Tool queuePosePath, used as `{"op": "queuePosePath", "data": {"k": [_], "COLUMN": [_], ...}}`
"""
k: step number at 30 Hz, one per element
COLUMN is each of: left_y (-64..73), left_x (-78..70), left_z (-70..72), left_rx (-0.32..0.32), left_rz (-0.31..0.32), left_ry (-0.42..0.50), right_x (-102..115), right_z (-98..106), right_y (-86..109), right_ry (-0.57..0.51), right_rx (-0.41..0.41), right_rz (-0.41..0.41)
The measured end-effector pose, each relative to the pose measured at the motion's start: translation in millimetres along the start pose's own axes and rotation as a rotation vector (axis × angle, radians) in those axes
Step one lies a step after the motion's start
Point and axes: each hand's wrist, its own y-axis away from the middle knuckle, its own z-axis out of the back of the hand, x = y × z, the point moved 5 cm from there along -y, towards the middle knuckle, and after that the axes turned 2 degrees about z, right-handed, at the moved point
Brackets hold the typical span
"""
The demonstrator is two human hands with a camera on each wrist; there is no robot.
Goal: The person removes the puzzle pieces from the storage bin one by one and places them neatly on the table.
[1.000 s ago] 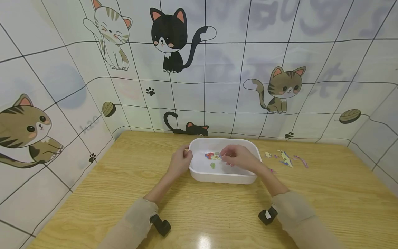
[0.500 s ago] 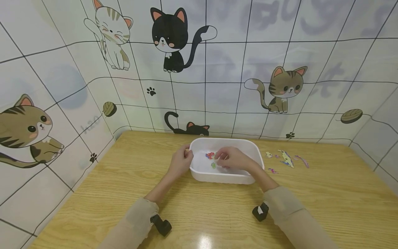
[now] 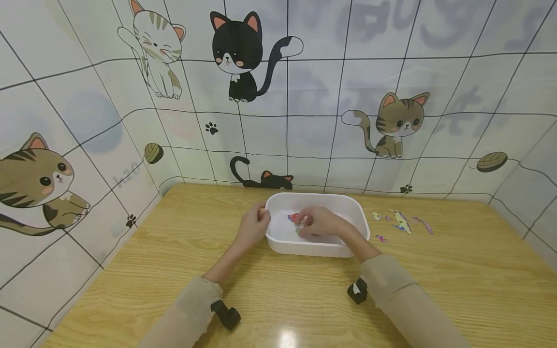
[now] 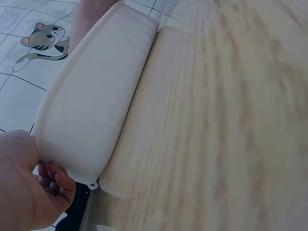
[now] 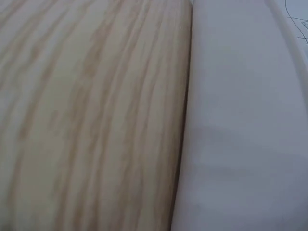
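A white plastic basin [image 3: 317, 249] with a raised rim stands on the wooden table. My left hand [image 3: 252, 224] grips its left end, thumb at the rim; in the left wrist view the left hand [image 4: 29, 187] has its fingers curled under the basin's end. Inside the basin, my right hand [image 3: 321, 222] reaches down with bent fingers, fingertips low among small coloured pieces. A red and blue piece [image 3: 293, 218] and a green piece [image 3: 298, 232] show beside the fingertips. I cannot tell whether the fingers pinch a piece. In the right wrist view, only the basin's outer wall [image 5: 245, 120] and tabletop appear.
To the right of the basin lie several thin pieces on the table [image 3: 278, 290]: a long yellow and blue one [image 3: 401, 222], a purple strip [image 3: 423, 225], a small yellow one [image 3: 376, 216] and a pink one [image 3: 381, 239]. A cat-print wall covering [image 3: 313, 145] rises behind.
My right hand has moved left and lower inside the basin and now covers the yellow piece seen earlier. The left hand keeps its place at the basin's end.
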Motion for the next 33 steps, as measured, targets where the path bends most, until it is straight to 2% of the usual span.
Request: {"op": "queuePosePath", "data": {"k": [8,17,21,33], "left_y": [0.6,0.3,0.9,0.2], "left_x": [-1.1,0.2,-1.4,-2.1], "left_z": [-0.7,-0.6,0.3,1.1], "left_rx": [0.004,0.002,0.0,-0.003], "left_rz": [0.012,0.028,0.021,0.005], "left_ry": [0.004,-0.008,-0.014,-0.009], "right_x": [0.5,2.9,2.6,-0.9], "right_z": [-0.2,0.9,2.1,10.3], "right_y": [0.4,2.8,3.7,13.1], "right_ry": [0.026,0.022,0.019,-0.159], "right_rx": [-0.01,-0.038,-0.056,-0.114], "right_rz": [0.007,0.057,0.049,0.033]}}
